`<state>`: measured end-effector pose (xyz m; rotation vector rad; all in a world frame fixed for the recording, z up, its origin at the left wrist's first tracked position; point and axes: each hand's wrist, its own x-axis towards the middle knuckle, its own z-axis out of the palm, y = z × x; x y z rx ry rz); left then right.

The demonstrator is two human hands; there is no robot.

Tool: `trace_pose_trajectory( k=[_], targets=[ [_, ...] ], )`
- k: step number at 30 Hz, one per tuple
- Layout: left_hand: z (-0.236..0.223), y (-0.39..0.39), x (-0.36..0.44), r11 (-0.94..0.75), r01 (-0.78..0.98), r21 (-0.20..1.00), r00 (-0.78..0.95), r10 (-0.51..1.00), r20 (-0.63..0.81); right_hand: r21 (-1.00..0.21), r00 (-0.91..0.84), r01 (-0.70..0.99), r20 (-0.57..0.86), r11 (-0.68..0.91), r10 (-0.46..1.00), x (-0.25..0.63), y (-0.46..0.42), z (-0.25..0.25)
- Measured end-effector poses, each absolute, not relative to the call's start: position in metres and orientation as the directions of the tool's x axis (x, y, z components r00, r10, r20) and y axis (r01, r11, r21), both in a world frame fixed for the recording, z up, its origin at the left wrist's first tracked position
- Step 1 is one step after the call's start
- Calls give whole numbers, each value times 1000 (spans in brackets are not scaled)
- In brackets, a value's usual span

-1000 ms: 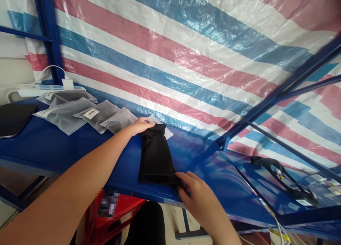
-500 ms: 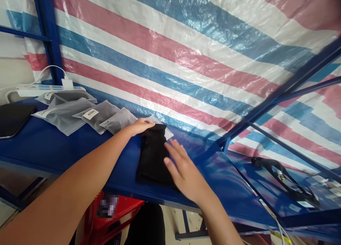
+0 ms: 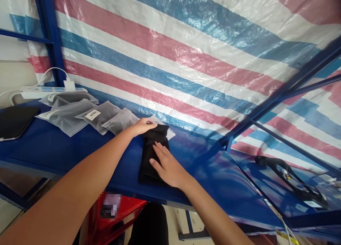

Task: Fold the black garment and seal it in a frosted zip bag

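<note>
A piece of folded black fabric (image 3: pixel 149 163) lies on the blue table, its kind not clear from here. My left hand (image 3: pixel 144 127) is closed on its upper left corner, with the thumb along the top fold and the fingertips partly hidden. Flat on the middle of the fabric rests my right hand (image 3: pixel 169 165), fingers stretched out and thumb apart. Behind the fabric's upper end, a pale plastic bag (image 3: pixel 171 134) shows in part.
Several grey frosted bags (image 3: pixel 98 117), some with labels, lie to the left. Behind them is a white power strip (image 3: pixel 45 92); a black tablet-like device (image 3: pixel 17 122) sits at far left. A black strap (image 3: pixel 290 177) lies on the right-hand table. Striped sheeting (image 3: pixel 165 67) hangs behind.
My right hand has moved left from the fabric's right edge onto its middle, and the right side now looks folded in. My left hand keeps its place at the top corner.
</note>
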<state>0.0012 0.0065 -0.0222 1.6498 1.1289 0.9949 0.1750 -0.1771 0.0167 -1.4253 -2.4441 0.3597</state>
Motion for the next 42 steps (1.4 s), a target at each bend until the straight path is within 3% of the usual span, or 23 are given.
trace_pose_trajectory(
  k=[2,5,7,9,12,18,23,28,33,38,42],
  targets=[
    [-22,7,2,-235,238,942,294,942,161,-407,-454,775,173,483,874,175,-165,30],
    [-21,7,4,-291,224,930,305,927,217,-406,-285,779,448,477,847,185,-131,53],
    [-20,6,5,-337,224,914,297,917,265,-410,-162,804,547,431,821,196,-102,58],
    [-18,5,7,-395,215,893,295,898,326,-531,-88,762,482,371,872,208,-76,49],
    [-14,2,11,-492,197,848,319,850,419,-778,-61,580,251,239,966,223,-53,25],
    [-5,-8,15,-579,142,803,429,767,477,-905,-215,403,51,136,975,235,-61,15],
    [-1,-17,13,-591,148,793,505,734,453,-904,-370,396,5,163,929,236,-71,26],
    [1,-22,8,-580,263,771,577,735,356,-830,-447,459,93,318,889,240,-68,20],
    [8,-32,9,-679,355,643,653,672,349,-754,-477,538,98,378,873,245,-64,17],
    [10,-38,18,-782,396,481,679,602,420,-823,-469,504,-8,260,883,251,-65,24],
    [9,-39,22,-826,422,374,700,559,444,-841,-506,472,-14,263,863,254,-65,25]
  ],
)
